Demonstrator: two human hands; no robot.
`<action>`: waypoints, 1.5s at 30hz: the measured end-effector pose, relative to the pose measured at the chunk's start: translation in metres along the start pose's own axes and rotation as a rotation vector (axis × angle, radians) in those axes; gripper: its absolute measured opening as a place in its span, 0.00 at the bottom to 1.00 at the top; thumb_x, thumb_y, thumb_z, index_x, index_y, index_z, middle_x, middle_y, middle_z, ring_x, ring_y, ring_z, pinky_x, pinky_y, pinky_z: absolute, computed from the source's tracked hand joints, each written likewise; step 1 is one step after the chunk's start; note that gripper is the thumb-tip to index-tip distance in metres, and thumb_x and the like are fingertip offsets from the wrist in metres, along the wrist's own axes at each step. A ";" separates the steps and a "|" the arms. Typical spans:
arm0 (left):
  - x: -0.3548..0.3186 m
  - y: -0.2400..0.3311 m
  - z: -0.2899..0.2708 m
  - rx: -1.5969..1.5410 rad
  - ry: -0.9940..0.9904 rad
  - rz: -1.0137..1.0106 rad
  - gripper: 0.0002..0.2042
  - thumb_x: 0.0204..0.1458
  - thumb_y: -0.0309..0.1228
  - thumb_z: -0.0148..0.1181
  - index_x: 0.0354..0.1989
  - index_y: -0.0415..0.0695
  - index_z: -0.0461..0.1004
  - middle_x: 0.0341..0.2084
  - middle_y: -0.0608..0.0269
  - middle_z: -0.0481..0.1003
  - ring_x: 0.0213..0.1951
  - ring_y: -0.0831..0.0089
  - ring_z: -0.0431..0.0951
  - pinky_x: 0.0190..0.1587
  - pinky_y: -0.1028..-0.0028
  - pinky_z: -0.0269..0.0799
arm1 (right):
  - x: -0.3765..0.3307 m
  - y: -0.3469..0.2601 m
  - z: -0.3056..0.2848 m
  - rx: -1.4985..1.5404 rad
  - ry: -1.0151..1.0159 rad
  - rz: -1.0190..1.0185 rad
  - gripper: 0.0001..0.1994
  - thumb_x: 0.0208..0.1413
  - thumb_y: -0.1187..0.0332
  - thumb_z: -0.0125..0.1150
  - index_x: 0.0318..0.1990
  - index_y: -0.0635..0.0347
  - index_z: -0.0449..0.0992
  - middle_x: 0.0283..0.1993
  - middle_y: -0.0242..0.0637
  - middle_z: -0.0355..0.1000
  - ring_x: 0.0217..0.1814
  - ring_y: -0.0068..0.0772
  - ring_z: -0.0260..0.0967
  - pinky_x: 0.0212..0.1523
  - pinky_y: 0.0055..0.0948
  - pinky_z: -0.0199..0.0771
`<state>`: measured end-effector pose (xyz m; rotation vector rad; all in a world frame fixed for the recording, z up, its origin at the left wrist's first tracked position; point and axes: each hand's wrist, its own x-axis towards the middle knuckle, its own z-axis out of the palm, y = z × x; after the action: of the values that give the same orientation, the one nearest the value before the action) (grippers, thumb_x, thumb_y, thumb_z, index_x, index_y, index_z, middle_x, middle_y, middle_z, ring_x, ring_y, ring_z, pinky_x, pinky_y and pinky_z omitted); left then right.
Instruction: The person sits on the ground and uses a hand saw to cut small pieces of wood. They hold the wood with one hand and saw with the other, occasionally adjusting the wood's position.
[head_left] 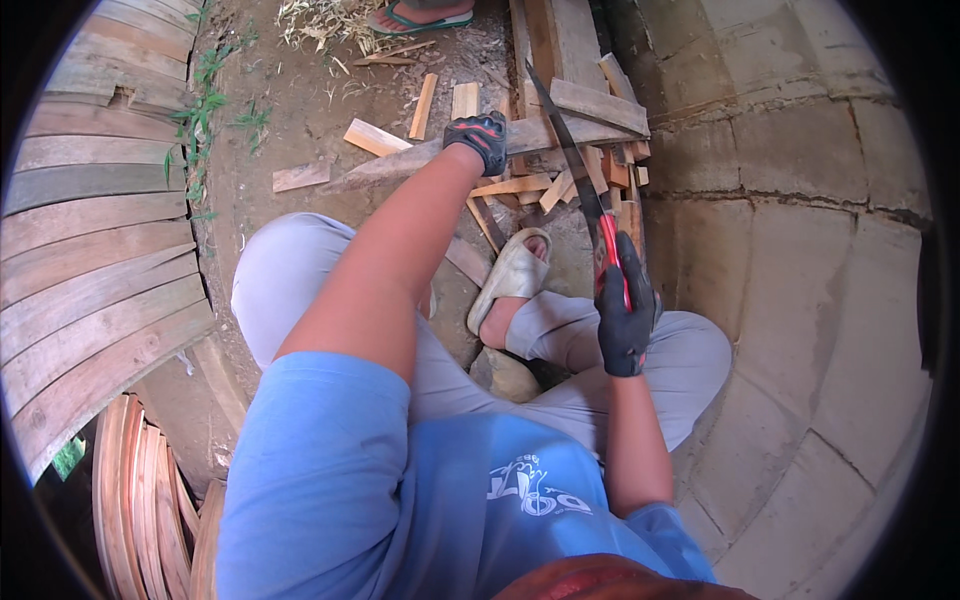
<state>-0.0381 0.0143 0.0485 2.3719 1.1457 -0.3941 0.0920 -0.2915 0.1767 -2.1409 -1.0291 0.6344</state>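
left hand (478,138): gloved fingers closed on plank (480,150), pinning it over scraps on the ground
right hand (625,315): fist closed round saw (585,185) handle, blade raised above plank
advice: keep holding fingers well off the cut line

Red-handled saw (585,170) upright, plank (560,135) flat

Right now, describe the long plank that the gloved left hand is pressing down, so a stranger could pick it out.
Start at the pale block wall on the right and move left to the heap of short wood offcuts on the dirt. The long grey weathered plank lies across it under the black-gloved left hand. It is much longer and greyer than the pale scraps.
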 end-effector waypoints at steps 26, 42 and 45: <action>0.001 0.004 0.004 0.016 -0.002 0.010 0.23 0.56 0.35 0.56 0.61 0.42 0.72 0.59 0.42 0.78 0.60 0.46 0.81 0.62 0.52 0.77 | 0.031 0.008 0.025 0.011 0.081 -0.322 0.22 0.73 0.61 0.53 0.69 0.60 0.76 0.64 0.55 0.78 0.61 0.54 0.80 0.60 0.45 0.78; -0.062 0.035 -0.077 0.179 -0.071 -0.271 0.29 0.57 0.42 0.61 0.66 0.44 0.77 0.63 0.47 0.78 0.65 0.54 0.79 0.65 0.57 0.76 | -0.168 -0.042 -0.169 0.110 0.453 0.141 0.22 0.64 0.73 0.55 0.64 0.65 0.80 0.45 0.39 0.82 0.33 0.22 0.73 0.36 0.27 0.73; -0.068 -0.005 -0.115 0.229 -0.086 -0.265 0.29 0.56 0.45 0.60 0.65 0.43 0.79 0.65 0.50 0.77 0.64 0.52 0.79 0.67 0.56 0.74 | -0.165 -0.042 -0.170 0.204 0.476 0.119 0.23 0.65 0.73 0.55 0.66 0.65 0.79 0.38 0.34 0.79 0.28 0.20 0.68 0.31 0.27 0.67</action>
<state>-0.0777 0.0334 0.1753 2.3691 1.4457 -0.7459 0.0904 -0.4670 0.3417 -2.0412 -0.5581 0.2464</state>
